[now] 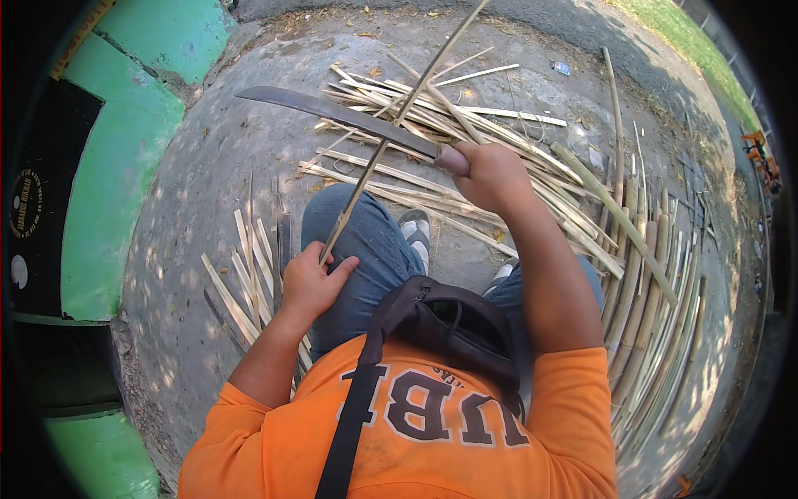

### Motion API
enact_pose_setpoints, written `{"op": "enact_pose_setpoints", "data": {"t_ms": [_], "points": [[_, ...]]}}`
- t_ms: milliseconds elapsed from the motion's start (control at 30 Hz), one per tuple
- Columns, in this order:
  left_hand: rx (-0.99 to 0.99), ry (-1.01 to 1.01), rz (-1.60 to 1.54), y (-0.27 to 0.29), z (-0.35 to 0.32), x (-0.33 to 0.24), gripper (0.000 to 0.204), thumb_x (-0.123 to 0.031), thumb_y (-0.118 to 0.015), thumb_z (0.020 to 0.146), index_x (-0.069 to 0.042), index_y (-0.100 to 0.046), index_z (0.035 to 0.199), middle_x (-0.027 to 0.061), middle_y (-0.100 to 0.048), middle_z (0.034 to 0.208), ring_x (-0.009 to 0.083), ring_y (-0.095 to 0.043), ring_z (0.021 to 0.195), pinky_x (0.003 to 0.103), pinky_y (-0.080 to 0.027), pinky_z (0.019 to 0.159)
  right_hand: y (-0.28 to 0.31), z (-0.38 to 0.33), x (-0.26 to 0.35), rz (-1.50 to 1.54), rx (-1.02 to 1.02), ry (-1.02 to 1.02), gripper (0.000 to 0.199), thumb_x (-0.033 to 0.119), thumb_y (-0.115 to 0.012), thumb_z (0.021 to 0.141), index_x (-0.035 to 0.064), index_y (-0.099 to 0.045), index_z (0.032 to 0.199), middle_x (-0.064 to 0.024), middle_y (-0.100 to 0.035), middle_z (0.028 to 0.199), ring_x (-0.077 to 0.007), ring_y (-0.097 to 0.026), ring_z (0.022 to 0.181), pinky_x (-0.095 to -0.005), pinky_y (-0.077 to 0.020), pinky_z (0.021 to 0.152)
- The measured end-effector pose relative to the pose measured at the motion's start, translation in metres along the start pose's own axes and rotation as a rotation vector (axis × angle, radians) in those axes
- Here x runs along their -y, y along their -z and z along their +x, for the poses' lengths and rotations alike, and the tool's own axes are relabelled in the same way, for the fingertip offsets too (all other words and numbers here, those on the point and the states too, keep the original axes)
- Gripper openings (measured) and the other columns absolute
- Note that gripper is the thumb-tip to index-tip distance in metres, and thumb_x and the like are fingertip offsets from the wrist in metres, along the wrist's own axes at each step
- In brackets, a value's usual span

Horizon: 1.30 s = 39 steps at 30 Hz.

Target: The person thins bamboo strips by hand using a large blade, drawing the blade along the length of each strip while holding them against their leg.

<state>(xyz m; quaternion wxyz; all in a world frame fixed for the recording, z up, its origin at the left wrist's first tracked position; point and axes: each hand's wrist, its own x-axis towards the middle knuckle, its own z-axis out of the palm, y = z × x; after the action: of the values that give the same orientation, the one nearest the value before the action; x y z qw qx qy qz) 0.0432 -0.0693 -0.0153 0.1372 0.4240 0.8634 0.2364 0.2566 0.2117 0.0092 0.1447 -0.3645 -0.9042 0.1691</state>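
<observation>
Brown and slender, a long strip (363, 179) slants from the top edge of the frame, right of centre, down to the left of centre, where its lower end sits in the left hand (312, 284). That hand is curled around the strip, its thumb sticking out to the right. Crossing the strip at upper centre is a long knife (332, 109), its dark blade pointing to the upper left (whether metal and strip actually touch, I cannot tell). The right hand (496, 176), just right of centre, is closed in a fist around the knife's handle (451, 160).

Beneath, blue jeans (353, 229) cover the bent legs, and a black bag (453, 328) lies over an orange shirt (416, 432) at lower centre. Pale split strips (440, 108) lie heaped at upper centre, with a smaller bunch of strips (229, 295) at lower left. Poles (640, 324) and more lengths lie at the right, all on grey ground (187, 208). Green wall panels (112, 216) fill the left edge; grass (682, 25) shows at upper right.
</observation>
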Motion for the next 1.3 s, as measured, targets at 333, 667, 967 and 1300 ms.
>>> {"op": "enact_pose_setpoints", "data": {"t_ms": [333,667,967,1300], "points": [[-0.008,-0.044,0.010,0.001,-0.003,-0.001,0.055,-0.051,-0.088,0.083,-0.003,-0.062,0.085,0.0130,-0.061,0.063,0.0318,-0.064,0.059,0.042,-0.050,0.058,-0.006,-0.001,0.000,-0.045,-0.056,0.188,0.014,0.024,-0.071,0.082,0.0122,-0.071,0.088,-0.0166,-0.075,0.085,-0.0390,-0.073,0.085,-0.0516,-0.0577,0.078],[0.008,-0.013,-0.015,0.002,0.001,0.002,0.054,-0.046,-0.092,0.081,-0.004,-0.057,0.082,0.0086,-0.056,0.062,0.0216,-0.053,0.056,0.037,-0.045,0.056,-0.006,0.001,-0.002,-0.009,-0.121,0.056,0.016,0.027,-0.072,0.082,0.0120,-0.071,0.088,-0.0161,-0.075,0.085,-0.0397,-0.073,0.083,-0.0514,-0.0577,0.077],[0.036,-0.035,0.057,0.001,0.001,0.000,0.054,-0.052,-0.087,0.084,-0.003,-0.063,0.086,0.0136,-0.064,0.068,0.0336,-0.066,0.063,0.044,-0.052,0.061,-0.006,0.009,-0.033,0.020,-0.140,-0.029,0.017,0.026,-0.073,0.082,0.0141,-0.076,0.093,-0.0174,-0.075,0.087,-0.0403,-0.073,0.086,-0.0514,-0.0581,0.079],[0.042,-0.060,0.052,0.006,0.000,0.000,0.054,-0.051,-0.086,0.085,-0.003,-0.062,0.084,0.0136,-0.062,0.065,0.0347,-0.065,0.061,0.045,-0.051,0.059,-0.007,0.004,-0.010,-0.044,-0.128,0.120,0.018,0.030,-0.075,0.084,0.0142,-0.074,0.093,-0.0181,-0.073,0.082,-0.0423,-0.071,0.081,-0.0534,-0.0562,0.074]]}}
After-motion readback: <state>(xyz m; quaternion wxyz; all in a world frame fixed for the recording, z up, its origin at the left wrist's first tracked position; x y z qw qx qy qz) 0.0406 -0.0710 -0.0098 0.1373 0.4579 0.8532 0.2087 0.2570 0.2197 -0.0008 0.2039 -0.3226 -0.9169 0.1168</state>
